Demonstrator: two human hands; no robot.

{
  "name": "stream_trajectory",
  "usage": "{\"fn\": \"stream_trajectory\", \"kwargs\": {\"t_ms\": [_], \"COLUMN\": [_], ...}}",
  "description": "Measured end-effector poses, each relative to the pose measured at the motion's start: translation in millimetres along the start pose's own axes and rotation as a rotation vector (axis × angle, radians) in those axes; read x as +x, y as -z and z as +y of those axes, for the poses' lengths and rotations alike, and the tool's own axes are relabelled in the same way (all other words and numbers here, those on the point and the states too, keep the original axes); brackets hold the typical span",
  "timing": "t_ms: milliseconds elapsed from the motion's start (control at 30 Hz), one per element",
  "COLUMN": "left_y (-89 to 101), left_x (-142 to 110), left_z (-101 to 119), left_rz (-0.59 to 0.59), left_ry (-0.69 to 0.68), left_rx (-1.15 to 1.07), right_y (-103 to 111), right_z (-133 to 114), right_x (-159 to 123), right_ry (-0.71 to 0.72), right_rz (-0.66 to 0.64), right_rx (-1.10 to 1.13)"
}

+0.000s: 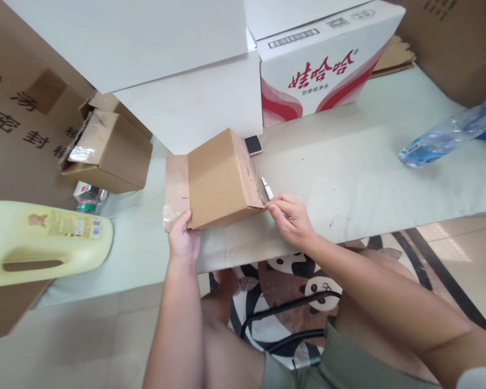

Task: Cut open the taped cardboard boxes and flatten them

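Observation:
A small brown cardboard box [215, 181] rests tilted at the table's front edge, with torn tape and a rough edge along its right side. My left hand [183, 237] grips its near left corner, thumb on top and the other fingers underneath. At the near right corner, my right hand [289, 219] is closed in a pinch on the box's torn edge. Just beyond those fingers lies a slim white tool [267, 188], perhaps a cutter; its far end points away from me. Behind the box a small dark-screened device [253, 145] is partly visible.
Large white cartons [308, 81] stand along the back. Another opened brown box [113, 148] is at the left, near a pale yellow jug [85, 259] and a small bottle [89, 197]. A clear plastic bottle [441, 138] lies at the right on the pale-covered table [360, 167].

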State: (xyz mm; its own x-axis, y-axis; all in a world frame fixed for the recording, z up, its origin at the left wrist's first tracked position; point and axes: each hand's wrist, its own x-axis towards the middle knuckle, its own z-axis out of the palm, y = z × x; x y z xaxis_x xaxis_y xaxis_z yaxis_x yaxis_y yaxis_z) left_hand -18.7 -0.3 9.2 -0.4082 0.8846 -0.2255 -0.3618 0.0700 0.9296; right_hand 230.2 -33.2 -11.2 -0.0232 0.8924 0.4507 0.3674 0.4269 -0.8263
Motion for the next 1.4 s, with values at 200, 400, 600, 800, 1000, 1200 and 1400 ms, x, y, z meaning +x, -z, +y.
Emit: {"fn": "stream_trajectory", "kwargs": {"t_ms": [200, 400, 600, 800, 1000, 1200, 1400], "left_y": [-0.6, -3.0, -3.3, -6.1, -7.9, -7.1, -7.6], "left_x": [-0.5, -1.0, -1.6, -2.8, -3.6, -3.5, -4.7], "left_z": [-0.2, -2.0, -1.4, -0.7, -2.4, -4.6, -6.2], "left_rz": [-0.049, -0.037, -0.058, -0.035, -0.020, -0.033, -0.065], "left_ry": [0.027, 0.024, 0.029, 0.045, 0.006, 0.000, -0.018], "left_rx": [0.046, 0.031, 0.027, 0.025, 0.015, 0.022, 0.040], "right_y": [-4.5, -5.6, -4.6, -6.2, -6.5, -6.7, -4.4], "right_z": [5.5, 7.6, 5.0, 6.1, 8.1, 7.2, 1.1], "right_x": [-5.3, -7.3, -7.0, -7.6, -6.8, -7.0, -3.8], "right_ry": [0.103, 0.127, 0.095, 0.102, 0.079, 0.020, -0.113], "right_rz": [-0.018, -0.102, -0.124, -0.124, -0.187, -0.244, -0.362], "right_rx": [-0.073, -0.145, -0.154, -0.164, -0.182, -0.275, -0.362]}}
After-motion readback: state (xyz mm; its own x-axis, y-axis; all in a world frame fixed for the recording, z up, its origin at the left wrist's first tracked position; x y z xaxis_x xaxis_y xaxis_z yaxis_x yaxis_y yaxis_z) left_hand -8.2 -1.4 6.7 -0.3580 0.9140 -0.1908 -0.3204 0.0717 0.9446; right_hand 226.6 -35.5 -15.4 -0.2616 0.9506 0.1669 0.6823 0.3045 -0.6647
